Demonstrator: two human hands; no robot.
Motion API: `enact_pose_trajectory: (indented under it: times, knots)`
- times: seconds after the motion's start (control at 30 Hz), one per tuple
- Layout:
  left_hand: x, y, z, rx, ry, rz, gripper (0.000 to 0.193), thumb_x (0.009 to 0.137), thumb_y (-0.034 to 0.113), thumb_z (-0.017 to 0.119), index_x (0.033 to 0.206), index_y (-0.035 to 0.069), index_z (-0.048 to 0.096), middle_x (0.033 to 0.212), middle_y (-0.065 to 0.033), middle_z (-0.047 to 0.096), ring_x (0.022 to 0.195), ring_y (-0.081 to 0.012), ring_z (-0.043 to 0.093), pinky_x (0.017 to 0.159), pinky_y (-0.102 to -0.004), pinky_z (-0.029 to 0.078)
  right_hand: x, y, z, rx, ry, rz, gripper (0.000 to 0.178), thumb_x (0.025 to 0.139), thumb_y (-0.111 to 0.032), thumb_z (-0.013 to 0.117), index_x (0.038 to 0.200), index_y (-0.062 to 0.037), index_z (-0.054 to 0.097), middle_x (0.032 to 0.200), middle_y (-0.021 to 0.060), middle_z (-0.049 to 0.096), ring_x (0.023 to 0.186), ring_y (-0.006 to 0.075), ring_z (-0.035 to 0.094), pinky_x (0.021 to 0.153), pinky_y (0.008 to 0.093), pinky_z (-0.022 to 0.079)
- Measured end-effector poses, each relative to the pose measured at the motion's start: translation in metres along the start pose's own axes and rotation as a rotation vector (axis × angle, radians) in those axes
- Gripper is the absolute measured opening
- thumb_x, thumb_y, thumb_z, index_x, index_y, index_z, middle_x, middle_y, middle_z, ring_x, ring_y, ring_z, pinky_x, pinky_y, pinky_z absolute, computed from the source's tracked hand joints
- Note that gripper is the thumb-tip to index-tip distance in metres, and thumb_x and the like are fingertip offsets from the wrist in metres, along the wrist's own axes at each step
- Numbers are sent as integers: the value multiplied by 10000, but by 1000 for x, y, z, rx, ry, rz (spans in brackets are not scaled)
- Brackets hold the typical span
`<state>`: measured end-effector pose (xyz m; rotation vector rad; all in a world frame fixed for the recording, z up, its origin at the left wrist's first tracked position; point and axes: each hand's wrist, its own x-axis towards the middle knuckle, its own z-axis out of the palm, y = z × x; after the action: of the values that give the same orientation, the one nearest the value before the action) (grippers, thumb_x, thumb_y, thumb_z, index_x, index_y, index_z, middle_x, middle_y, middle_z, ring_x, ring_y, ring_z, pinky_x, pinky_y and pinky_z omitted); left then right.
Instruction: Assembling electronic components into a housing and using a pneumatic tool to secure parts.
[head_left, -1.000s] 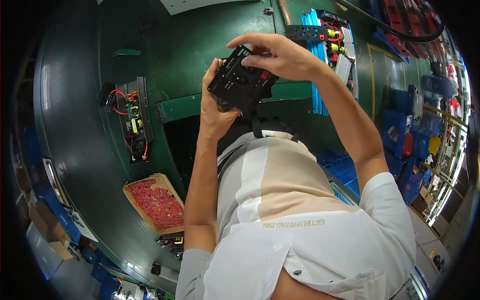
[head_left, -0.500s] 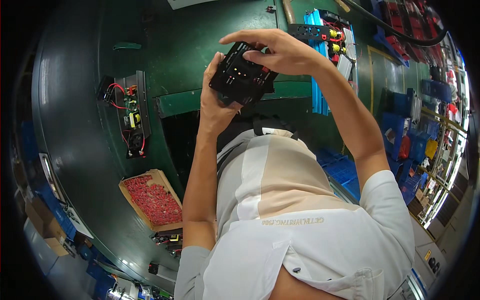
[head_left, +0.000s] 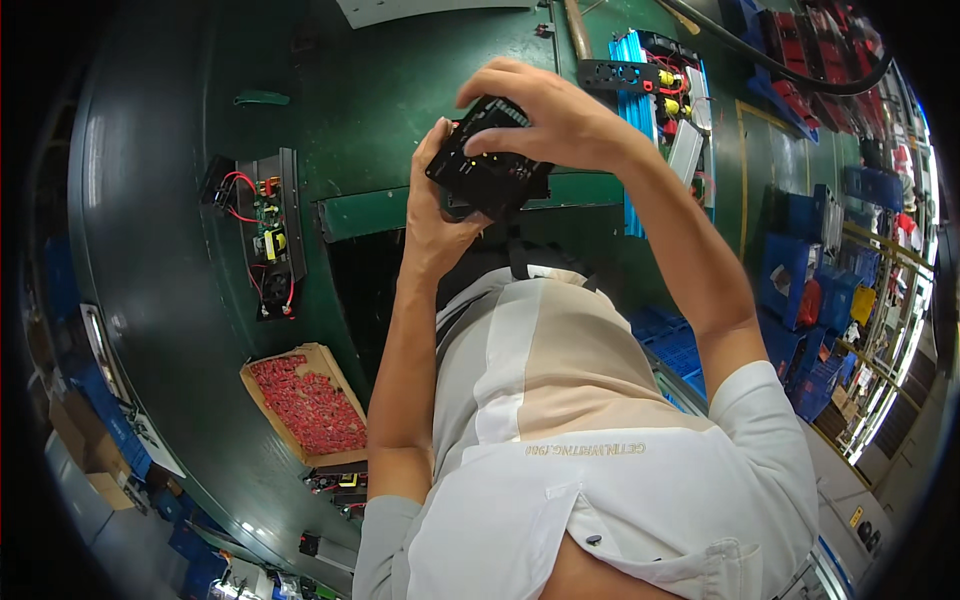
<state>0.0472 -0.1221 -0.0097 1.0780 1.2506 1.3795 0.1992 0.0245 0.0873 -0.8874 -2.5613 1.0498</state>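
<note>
Over the green bench edge I hold a black rectangular panel with sockets and small bright metal spots on its face. My left hand is closed around its left and lower edges. My right hand reaches over it from the right, the thumb lying across the face and the fingers bent over the far edge. To the right lies a blue finned metal housing with red wires, yellow parts and a black perforated end plate. The underside of the panel is hidden.
Left on the bench stands an open circuit-board assembly with red wires. Nearer is a cardboard box of small red parts. A green strip lies at the far left. Blue bins and a black hose are on the right.
My right thumb has slid left and nearer across the panel, and its fingers have bent more over the far edge. The left hand keeps its grip, with the panel slightly tilted.
</note>
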Motion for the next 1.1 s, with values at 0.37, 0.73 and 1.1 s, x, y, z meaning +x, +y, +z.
enact_pose_trajectory:
  times: [0.37,0.73,1.1]
  knots:
    - [5,-3,0,-71,-40,-24,1092,721,36,867,1620,91,249,1545,-122,448,1372,-234,525,1139,-373,477,13,10,-11,149,-156,110,245,947,-231,744,1027,-2,715,841,85,691,807,155,643,772,320,532]
    - [9,2,6,-131,-13,-15,1146,657,13,870,1619,116,256,1521,-122,449,1372,-259,513,1142,-376,482,12,21,-6,233,-152,187,254,980,-245,708,1073,-10,695,874,72,695,818,138,641,762,320,521]
    - [6,1,4,-122,-9,28,1027,702,49,861,1577,91,326,1481,-112,475,1352,-252,526,1149,-397,468,16,-6,-2,-27,-221,-28,368,859,-312,791,1083,-35,698,1022,147,707,985,341,672,884,413,530]
